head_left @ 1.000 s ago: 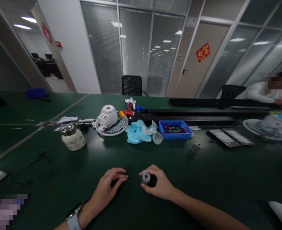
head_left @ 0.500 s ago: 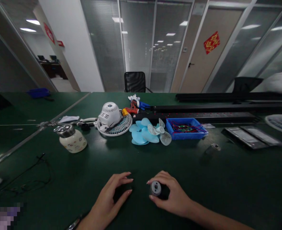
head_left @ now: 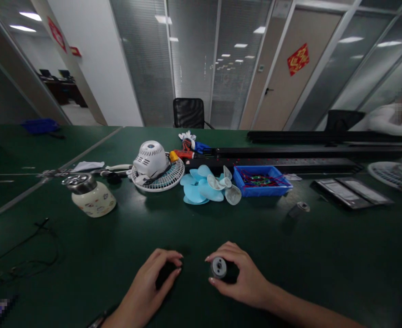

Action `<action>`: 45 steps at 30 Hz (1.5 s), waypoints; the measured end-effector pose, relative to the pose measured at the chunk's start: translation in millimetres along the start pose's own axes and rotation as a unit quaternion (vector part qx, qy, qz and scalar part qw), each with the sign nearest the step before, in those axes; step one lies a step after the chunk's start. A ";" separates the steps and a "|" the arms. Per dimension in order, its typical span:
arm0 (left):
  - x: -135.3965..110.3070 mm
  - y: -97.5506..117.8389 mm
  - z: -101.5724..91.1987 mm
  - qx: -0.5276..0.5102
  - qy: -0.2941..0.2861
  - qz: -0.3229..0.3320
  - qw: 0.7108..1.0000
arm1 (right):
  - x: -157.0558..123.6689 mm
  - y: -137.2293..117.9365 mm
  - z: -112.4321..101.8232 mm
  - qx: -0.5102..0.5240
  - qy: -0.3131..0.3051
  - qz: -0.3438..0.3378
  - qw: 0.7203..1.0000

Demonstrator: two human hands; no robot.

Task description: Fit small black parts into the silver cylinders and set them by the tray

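Observation:
A small grey cylindrical motor [head_left: 219, 268] stands on the green table, its round end facing up with a small shaft hole in the middle. My right hand [head_left: 243, 273] is closed around it, thumb on the near side and fingers on the far side. To the left, my left hand [head_left: 153, 282] hovers over the table with curled fingers. Its thumb and fingertips are close to each other with a small gap, and I see nothing between them. A similar cylindrical motor [head_left: 299, 209] stands farther off to the right.
Across the middle lie light blue fan blades [head_left: 201, 184], a white fan housing [head_left: 151, 160] on its grille, and a blue tray [head_left: 262, 181] of wires. A cream jar [head_left: 94, 200] stands left. Black rails [head_left: 289, 165] lie behind. A person [head_left: 388, 119] sits far right.
The left hand's thumb and fingers have come closer together. The right hand keeps its hold on the motor. The whole view has shifted slightly, with the scene moving left.

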State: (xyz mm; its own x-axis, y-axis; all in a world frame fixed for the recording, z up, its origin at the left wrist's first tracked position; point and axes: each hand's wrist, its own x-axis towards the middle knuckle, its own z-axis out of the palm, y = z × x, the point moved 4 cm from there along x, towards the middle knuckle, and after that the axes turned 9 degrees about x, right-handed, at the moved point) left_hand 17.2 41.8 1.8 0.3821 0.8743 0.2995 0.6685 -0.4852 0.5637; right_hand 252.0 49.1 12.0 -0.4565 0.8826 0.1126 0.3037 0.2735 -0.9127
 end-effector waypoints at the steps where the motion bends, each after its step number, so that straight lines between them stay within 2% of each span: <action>1: -0.4 -1.3 0.4 -0.003 0.005 -0.002 1.000 | -0.2 0.0 -0.2 0.004 -0.001 0.008 1.000; 4: -2.1 -4.8 1.7 -0.009 0.017 -0.005 1.000 | -1.6 3.6 -1.6 0.047 0.003 0.052 0.998; 6: -3.1 -5.9 2.0 -0.010 0.024 -0.005 1.000 | -2.7 9.5 -1.7 0.130 0.001 0.091 0.987; 10: -3.1 -4.1 1.0 -0.005 0.037 0.007 0.999 | -2.5 21.4 0.8 0.325 -0.019 0.125 0.937; 13: -1.8 -1.8 0.5 0.007 0.042 0.017 0.999 | -0.6 26.1 0.5 0.379 -0.014 0.124 0.917; 20: -0.4 -0.8 0.4 0.001 0.036 0.031 0.999 | 2.8 25.7 0.6 0.408 0.000 0.146 0.901; 26: 2.3 -1.8 1.6 -0.012 0.031 0.023 0.999 | 6.1 30.6 1.2 0.439 0.016 0.139 0.888; 31: 3.8 0.5 2.2 -0.021 0.037 0.014 0.999 | 5.9 33.3 2.2 0.432 0.025 0.118 0.894; 38: 6.9 0.4 3.8 -0.018 0.046 0.043 0.998 | 8.5 28.0 4.0 0.403 0.038 0.091 0.910; 45: 6.0 4.0 1.3 -0.006 0.009 0.016 1.000 | 8.6 23.9 4.4 0.371 0.033 0.068 0.926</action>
State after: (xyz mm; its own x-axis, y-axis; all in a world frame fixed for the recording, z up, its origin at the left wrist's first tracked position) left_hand 23.0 45.1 4.9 0.3906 0.8589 0.3312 0.6491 -0.5121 0.5625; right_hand 251.6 61.6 -10.6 -0.3970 0.9176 -0.0222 -0.3141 -0.1586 -0.9361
